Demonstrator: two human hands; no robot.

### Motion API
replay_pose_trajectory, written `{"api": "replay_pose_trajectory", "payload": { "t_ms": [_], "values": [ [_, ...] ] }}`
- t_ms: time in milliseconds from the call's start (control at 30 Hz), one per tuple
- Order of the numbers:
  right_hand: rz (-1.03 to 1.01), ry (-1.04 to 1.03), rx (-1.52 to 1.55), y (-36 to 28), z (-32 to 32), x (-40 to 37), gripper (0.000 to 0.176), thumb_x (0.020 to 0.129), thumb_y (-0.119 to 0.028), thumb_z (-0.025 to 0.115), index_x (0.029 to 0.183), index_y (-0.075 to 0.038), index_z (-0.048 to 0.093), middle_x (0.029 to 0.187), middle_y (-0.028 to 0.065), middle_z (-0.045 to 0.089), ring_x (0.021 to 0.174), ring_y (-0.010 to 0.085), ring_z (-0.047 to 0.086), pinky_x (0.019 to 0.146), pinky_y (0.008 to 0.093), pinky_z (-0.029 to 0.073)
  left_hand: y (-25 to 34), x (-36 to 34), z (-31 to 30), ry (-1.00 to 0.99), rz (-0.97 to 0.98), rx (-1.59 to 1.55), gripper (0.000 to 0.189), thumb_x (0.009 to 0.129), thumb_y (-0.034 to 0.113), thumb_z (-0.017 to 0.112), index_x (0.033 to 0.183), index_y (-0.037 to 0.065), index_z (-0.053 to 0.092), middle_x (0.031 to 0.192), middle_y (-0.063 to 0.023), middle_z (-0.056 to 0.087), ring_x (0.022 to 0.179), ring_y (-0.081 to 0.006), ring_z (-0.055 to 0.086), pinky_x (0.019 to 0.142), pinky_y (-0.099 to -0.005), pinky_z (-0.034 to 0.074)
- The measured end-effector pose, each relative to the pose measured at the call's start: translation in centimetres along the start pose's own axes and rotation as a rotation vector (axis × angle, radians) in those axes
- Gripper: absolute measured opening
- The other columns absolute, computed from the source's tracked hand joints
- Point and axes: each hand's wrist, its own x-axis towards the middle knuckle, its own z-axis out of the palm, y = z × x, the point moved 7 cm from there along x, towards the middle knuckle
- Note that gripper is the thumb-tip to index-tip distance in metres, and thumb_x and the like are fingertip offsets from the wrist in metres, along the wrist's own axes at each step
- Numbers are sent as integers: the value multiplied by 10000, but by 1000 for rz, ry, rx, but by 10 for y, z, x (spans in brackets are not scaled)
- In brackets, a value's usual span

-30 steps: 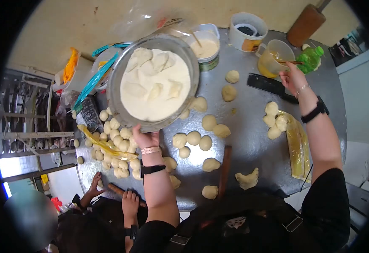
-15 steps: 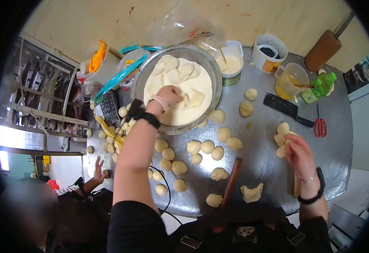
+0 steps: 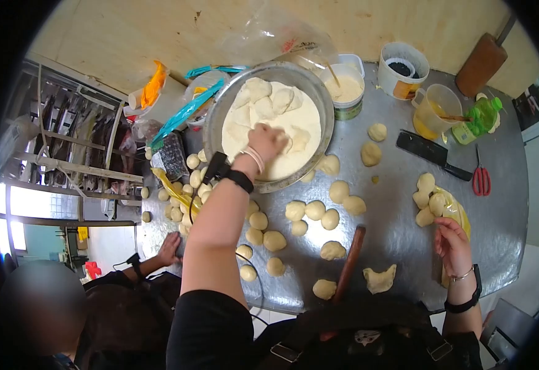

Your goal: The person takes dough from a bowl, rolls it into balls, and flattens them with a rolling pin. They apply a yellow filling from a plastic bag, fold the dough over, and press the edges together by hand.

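Note:
Inside the large metal bowl [image 3: 215, 114], my left hand [image 3: 266, 145] is closed and slightly blurred over pale flour [image 3: 275, 169], beside flattened dough pieces [image 3: 300, 138]. What its fingers hold, if anything, is hidden. My right hand [image 3: 452, 242] is open, with loosely bent fingers, just below a small cluster of dough balls [image 3: 425, 182] and a yellow plastic bag [image 3: 457, 213]. Many more dough balls [image 3: 274, 240] lie across the metal table [image 3: 399, 246]. A wooden rolling pin [image 3: 351, 259] and a torn-looking dough piece [image 3: 380, 279] are nearer my body.
A cleaver [image 3: 423, 148], red-handled scissors [image 3: 481, 180], a jug [image 3: 433, 111], a green bottle [image 3: 478, 120] and tubs [image 3: 403, 71] stand or lie at the back right. At left, a co-worker's hand [image 3: 169, 248] rests at the table edge. A cable crosses near my left arm.
My right hand has moved down from the dough cluster, where another ball now shows beside the bag. My left hand remains in the bowl. The co-worker's hand has lowered to the table edge.

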Motion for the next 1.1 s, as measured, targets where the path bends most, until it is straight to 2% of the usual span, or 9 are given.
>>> {"api": "replay_pose_trajectory", "payload": {
  "t_ms": [100,300,500,667,733,800,967,1067,1100],
  "values": [
    [6,27,-53,2,-18,-12,193,935,-131,511,1084,-48,600,689,-5,537,554,77,481,494,198,377,9,-27,-12,-406,-218,-29,529,843,516,558,1221,155,635,1276,-202,562,1183,-367,529,1007,-452,412],
    [78,123,0,19,-41,-16,181,933,-140,520,1069,-53,600,692,-14,535,562,68,481,492,199,368,-20,-63,0,-609,-228,-108,685,855,557,586,1283,24,551,1117,-247,638,1032,-331,621,899,-355,477],
    [43,34,-2,-3,-13,-11,173,931,-141,526,1054,-51,606,699,-12,547,570,72,494,515,208,401,-17,-47,-33,-327,-257,-715,590,709,307,800,1133,-19,553,993,-149,670,937,-275,649,791,-330,508],
    [53,72,-16,4,-29,-10,178,931,-140,527,1055,-45,612,709,-3,555,584,80,496,515,215,400,-5,-25,-103,522,-157,-3,498,749,323,785,1000,-38,551,887,-166,640,822,-254,624,770,-353,515],
    [95,36,40,8,-9,-4,180,930,-137,526,1056,-44,614,706,2,550,587,85,494,515,216,401,16,3,-18,-293,-461,-339,804,880,645,452,1109,-112,596,1149,-300,606,1087,-406,578,988,-413,414],
    [82,-41,71,1,15,-1,176,930,-134,524,1051,-45,616,698,6,537,586,92,489,513,223,403,46,9,31,-451,-332,-158,861,894,668,343,1210,-101,564,1195,-342,562,1195,-396,527,1062,-400,344],
    [56,5,86,-11,-3,-6,183,930,-130,519,1056,-29,605,695,8,537,572,97,485,509,227,405,61,11,-34,-31,-284,-562,664,628,388,857,1052,-55,603,983,-259,650,964,-307,630,860,-365,486],
    [23,100,101,-2,-31,-6,191,929,-131,517,1066,-22,595,694,8,537,565,99,484,507,228,407,73,-2,-40,-73,4,-157,708,653,517,795,1029,-56,617,995,-288,648,940,-370,645,861,-408,498],
    [55,85,118,1,-30,-7,195,928,-130,517,1073,-23,590,685,3,529,562,98,482,505,227,403,73,-3,-21,-367,63,-426,725,779,590,661,1070,-73,609,962,-314,645,950,-339,650,892,-394,484]
  ]
}}
